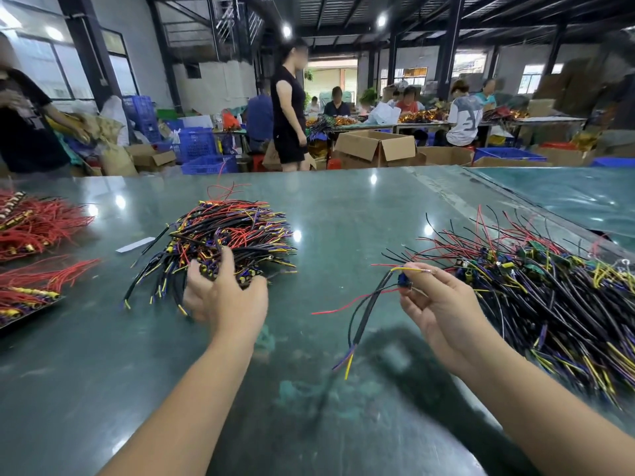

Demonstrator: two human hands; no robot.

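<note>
Over table (343,214), right hand (443,307) pinches wire harness (369,304).

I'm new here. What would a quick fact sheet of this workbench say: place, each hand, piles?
place: green table in a busy workshop
left hand: fingers spread, touching the near edge of the centre wire pile
right hand: pinches one wire piece by its blue part, lifted off the table
right pile: loose mixed wires beside the right hand
far left: red wire bundles

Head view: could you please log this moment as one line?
left hand touches centre pile of black, red and yellow wires | right hand pinches black wire lead with blue connector | lead hangs above green tabletop
</note>
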